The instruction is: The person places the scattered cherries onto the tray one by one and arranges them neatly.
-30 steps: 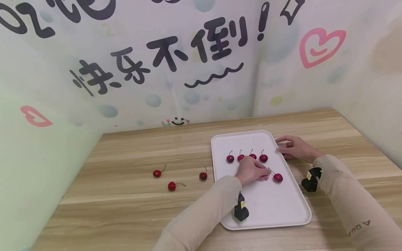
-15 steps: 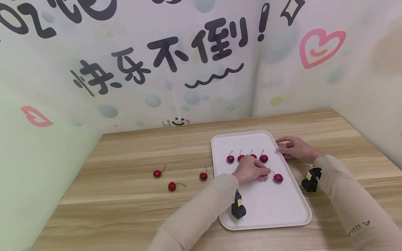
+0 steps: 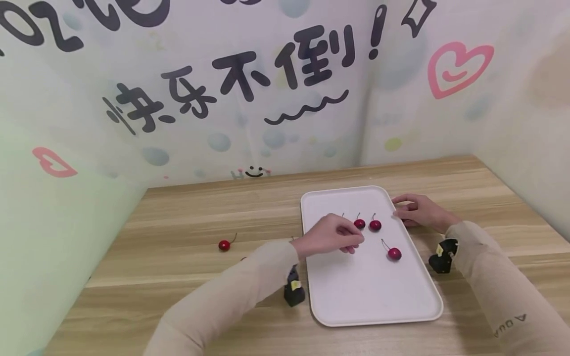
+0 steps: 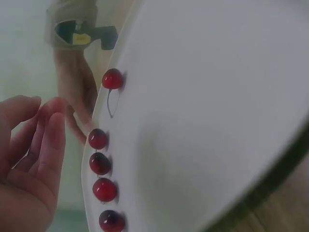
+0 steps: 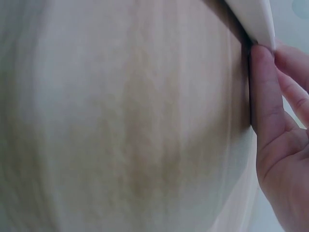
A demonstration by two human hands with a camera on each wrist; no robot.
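My left hand [image 3: 334, 235] hovers over the left part of the white tray [image 3: 374, 291], thumb and fingertips a little apart. Nothing lies between its fingers [image 4: 52, 133] in the left wrist view. A cherry [image 3: 394, 254], its stem pointing up and left, lies alone on the tray, right of that hand. Farther back stands a row of several cherries [image 4: 105, 189], partly hidden by the left hand in the head view. My right hand [image 3: 420, 211] holds the tray's right edge; the right wrist view shows the thumb [image 5: 265, 82] against the rim with fingers beyond it.
Left of the tray a cherry [image 3: 224, 245] lies on the wooden table [image 3: 187, 212]. Two more loose cherries there are mostly hidden behind the left sleeve [image 3: 231, 291]. A printed wall [image 3: 249, 138] borders the table's back.
My left hand has let go of the stem of the lone cherry and moved left, its forearm now covering two loose cherries. The cherry stays on the tray; the right hand keeps its place.
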